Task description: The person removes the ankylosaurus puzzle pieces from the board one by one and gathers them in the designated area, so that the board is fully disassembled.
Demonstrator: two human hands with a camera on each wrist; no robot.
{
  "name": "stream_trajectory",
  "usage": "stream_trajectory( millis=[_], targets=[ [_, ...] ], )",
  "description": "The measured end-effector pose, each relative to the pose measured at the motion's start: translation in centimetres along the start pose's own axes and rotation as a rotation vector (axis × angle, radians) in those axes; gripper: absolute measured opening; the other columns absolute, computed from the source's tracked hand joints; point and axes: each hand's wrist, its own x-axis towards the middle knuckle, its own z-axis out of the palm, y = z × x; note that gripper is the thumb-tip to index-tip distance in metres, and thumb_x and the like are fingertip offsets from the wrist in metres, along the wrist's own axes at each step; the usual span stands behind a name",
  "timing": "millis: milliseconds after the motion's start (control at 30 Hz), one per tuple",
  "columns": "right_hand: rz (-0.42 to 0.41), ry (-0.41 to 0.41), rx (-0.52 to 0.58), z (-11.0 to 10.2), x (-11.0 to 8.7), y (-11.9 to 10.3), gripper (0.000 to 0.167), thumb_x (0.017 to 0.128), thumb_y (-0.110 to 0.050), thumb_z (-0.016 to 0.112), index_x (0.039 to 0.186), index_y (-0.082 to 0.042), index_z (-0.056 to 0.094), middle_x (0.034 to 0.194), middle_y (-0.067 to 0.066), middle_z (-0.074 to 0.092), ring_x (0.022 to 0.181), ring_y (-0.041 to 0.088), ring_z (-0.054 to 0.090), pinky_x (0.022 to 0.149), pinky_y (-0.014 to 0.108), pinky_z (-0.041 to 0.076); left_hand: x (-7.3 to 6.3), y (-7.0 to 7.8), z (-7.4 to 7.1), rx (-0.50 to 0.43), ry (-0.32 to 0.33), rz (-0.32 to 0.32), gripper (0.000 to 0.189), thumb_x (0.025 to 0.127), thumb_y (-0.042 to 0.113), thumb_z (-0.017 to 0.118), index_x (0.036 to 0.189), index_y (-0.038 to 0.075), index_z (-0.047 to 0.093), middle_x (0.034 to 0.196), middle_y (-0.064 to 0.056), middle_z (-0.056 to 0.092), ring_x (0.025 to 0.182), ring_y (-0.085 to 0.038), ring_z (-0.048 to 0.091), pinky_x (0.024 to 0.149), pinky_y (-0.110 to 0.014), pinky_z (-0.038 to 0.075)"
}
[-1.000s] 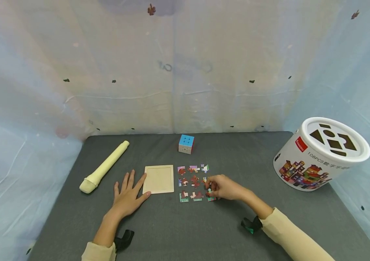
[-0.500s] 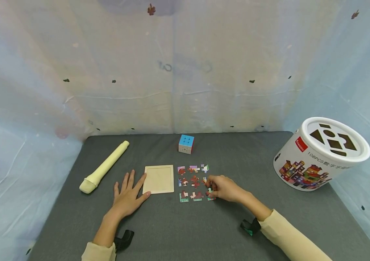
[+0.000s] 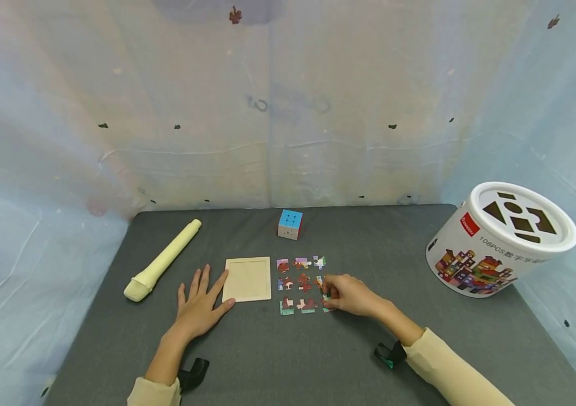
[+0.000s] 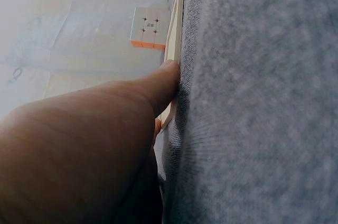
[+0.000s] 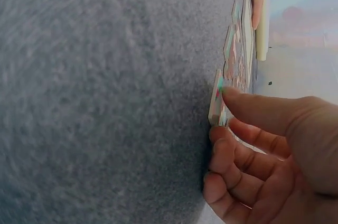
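Note:
My left hand (image 3: 198, 310) lies spread on the table, its index fingertip and thumb touching the left edge of a square wooden puzzle tray (image 3: 248, 279). In the left wrist view the thumb presses against the rim of that tray. My right hand (image 3: 352, 294) pinches the lower right jigsaw piece (image 5: 216, 100) between thumb and curled fingers, the piece low at the table. The fingers partly cover it in the head view. Several other jigsaw pieces (image 3: 303, 282) with brown, green and purple print lie in loose rows between the tray and my right hand.
A Rubik's cube (image 3: 290, 224) with a blue top stands behind the pieces. A pale yellow stick-shaped thing (image 3: 163, 259) with a thick end lies at the left. A large white block bucket (image 3: 496, 242) with shaped holes in its lid stands at the right. Plastic sheeting (image 3: 318, 113) backs the grey table.
My right hand has shifted very slightly with the lower right jigsaw piece, fingers now covering more of it. The left hand and the tray have stayed put.

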Motion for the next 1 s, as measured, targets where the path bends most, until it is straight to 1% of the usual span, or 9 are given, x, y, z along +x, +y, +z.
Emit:
stream_trajectory(
  millis=[167,233,400,467,600,667,867,933,1000],
  targets=[
    [0.014,0.016,-0.037,0.3,0.0,-0.1,0.016,0.086,-0.013,0.079,0.09,-0.008,0.064,0.065,-0.009,0.051,0.054,0.002,0.043,0.05,0.022,0.034,-0.2,0.2,0.0,-0.024,0.043,0.024,0.075,0.096,0.053,0.058,0.157,0.016,0.034,0.161,-0.031,0.012,0.148,-0.05,0.004,0.108,-0.073,-0.007],
    [0.018,0.025,-0.036,0.5,-0.1,-0.2,0.016,0.086,-0.011,0.079,0.089,-0.008,0.063,0.064,-0.009,0.051,0.053,0.002,0.042,0.049,0.021,0.034,-0.2,0.2,0.0,-0.028,0.045,0.025,0.075,0.096,0.053,0.058,0.156,0.016,0.034,0.161,-0.031,0.012,0.148,-0.05,0.004,0.108,-0.073,-0.007],
    [0.018,0.048,-0.035,0.7,-0.2,-0.4,0.015,0.087,-0.009,0.077,0.084,-0.01,0.063,0.063,-0.009,0.051,0.052,0.001,0.043,0.048,0.021,0.034,-0.3,0.0,0.0,-0.002,0.013,0.006,0.076,0.097,0.056,0.054,0.159,0.019,0.029,0.163,-0.028,0.007,0.149,-0.048,0.0,0.109,-0.072,-0.009],
    [0.016,0.055,-0.035,0.7,-0.2,-0.4,0.016,0.088,-0.009,0.077,0.081,-0.012,0.062,0.062,-0.01,0.052,0.051,0.001,0.043,0.047,0.021,0.034,-0.3,0.0,0.0,-0.007,0.012,0.009,0.076,0.097,0.058,0.053,0.159,0.02,0.028,0.163,-0.028,0.006,0.149,-0.048,-0.001,0.109,-0.072,-0.01],
    [0.019,0.064,-0.039,0.9,-0.3,-0.5,0.021,0.089,-0.009,0.076,0.075,-0.014,0.061,0.06,-0.011,0.052,0.05,0.001,0.042,0.046,0.02,0.033,-0.4,0.0,-0.2,-0.031,0.031,0.024,0.076,0.097,0.056,0.055,0.158,0.019,0.03,0.161,-0.031,0.009,0.148,-0.049,0.001,0.108,-0.073,-0.009],
    [0.021,0.064,-0.042,0.9,-0.3,-0.5,0.022,0.089,-0.009,0.075,0.073,-0.015,0.061,0.059,-0.012,0.051,0.049,0.001,0.042,0.045,0.02,0.033,-0.4,0.1,-0.2,-0.022,0.026,0.02,0.076,0.097,0.056,0.054,0.158,0.019,0.03,0.162,-0.03,0.009,0.149,-0.049,0.001,0.108,-0.073,-0.008],
    [0.016,0.063,-0.032,0.6,-0.2,-0.6,0.021,0.091,-0.012,0.074,0.074,-0.015,0.062,0.058,-0.012,0.05,0.049,0.0,0.041,0.046,0.019,0.033,-0.4,0.4,-0.5,-0.016,0.02,0.001,0.077,0.096,0.053,0.058,0.158,0.016,0.031,0.162,-0.03,0.009,0.148,-0.05,0.002,0.108,-0.073,-0.007],
    [0.01,0.085,-0.035,0.6,-0.2,-0.8,0.02,0.091,-0.012,0.073,0.074,-0.014,0.063,0.058,-0.012,0.05,0.049,0.0,0.04,0.046,0.02,0.033,-0.4,0.3,-0.4,-0.016,0.024,0.006,0.076,0.096,0.053,0.058,0.158,0.016,0.031,0.161,-0.031,0.009,0.148,-0.051,0.002,0.107,-0.074,-0.007],
    [0.002,0.145,-0.065,0.7,-0.1,-1.0,0.018,0.091,-0.012,0.074,0.076,-0.014,0.064,0.06,-0.012,0.051,0.05,0.0,0.041,0.046,0.02,0.033,-0.4,0.3,-0.5,-0.018,0.026,0.005,0.076,0.097,0.053,0.057,0.158,0.017,0.03,0.161,-0.031,0.008,0.148,-0.05,0.001,0.106,-0.075,-0.007]
  ],
)
